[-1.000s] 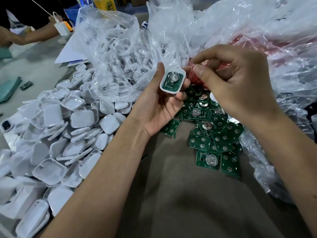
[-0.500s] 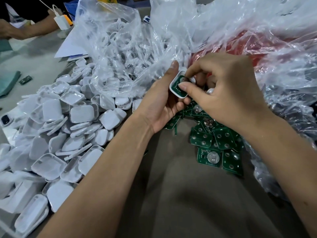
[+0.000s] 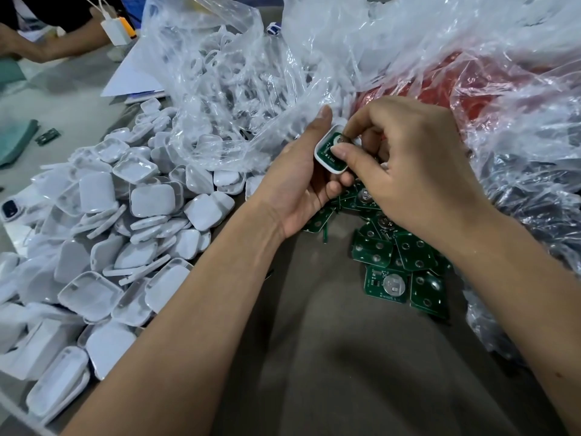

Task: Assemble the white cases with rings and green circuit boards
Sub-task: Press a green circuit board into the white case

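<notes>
White case (image 3: 323, 158) with green board cupped in left hand (image 3: 301, 187) grip, right hand (image 3: 418, 171) thumb and forefinger pinching onto it

Soft, even overhead light is filling the frame; exposure moderate. Crumpled clear plastic bags (image 3: 408, 42) are throwing white glare along their folds. The heap of glossy white rounded-square plastic cases (image 3: 103, 247) is reading slightly washed out. Forearms are casting diffuse shadows onto the dull brown table surface (image 3: 330, 357). Wide-angle lens is bending lines toward the edges. Far left corner is looking soft, slightly smeared.
</notes>
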Motion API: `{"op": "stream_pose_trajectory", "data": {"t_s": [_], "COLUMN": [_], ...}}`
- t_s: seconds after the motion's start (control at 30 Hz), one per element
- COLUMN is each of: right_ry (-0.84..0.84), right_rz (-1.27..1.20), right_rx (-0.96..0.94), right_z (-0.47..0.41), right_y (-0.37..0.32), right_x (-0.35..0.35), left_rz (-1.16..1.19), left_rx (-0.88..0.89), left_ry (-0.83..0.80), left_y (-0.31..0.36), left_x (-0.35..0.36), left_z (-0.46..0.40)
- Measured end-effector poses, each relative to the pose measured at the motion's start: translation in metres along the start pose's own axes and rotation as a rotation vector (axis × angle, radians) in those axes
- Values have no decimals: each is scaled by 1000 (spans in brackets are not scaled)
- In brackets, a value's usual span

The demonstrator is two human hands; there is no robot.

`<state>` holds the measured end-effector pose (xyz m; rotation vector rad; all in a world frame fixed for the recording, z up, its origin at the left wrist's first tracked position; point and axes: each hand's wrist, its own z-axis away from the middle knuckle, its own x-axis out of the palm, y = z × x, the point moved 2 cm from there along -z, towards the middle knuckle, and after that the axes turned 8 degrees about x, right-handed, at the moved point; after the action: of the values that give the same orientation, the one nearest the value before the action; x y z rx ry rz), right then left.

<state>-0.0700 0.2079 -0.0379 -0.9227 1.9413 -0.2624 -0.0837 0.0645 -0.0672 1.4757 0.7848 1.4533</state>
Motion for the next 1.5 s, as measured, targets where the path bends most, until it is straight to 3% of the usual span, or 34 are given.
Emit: {"op": "stream_pose_trajectory", "data": {"t_s": [1.5], "right_ry": [49], "right_rz": [-61], "right_rx": [24], "right_z": [-1], "right_y": [0], "right_x": [-3], "left_rz": [-16], "left_rx": [-1], "left_ry": [2], "left_y": [3], "left_x": [3], "left_z": [4]}}
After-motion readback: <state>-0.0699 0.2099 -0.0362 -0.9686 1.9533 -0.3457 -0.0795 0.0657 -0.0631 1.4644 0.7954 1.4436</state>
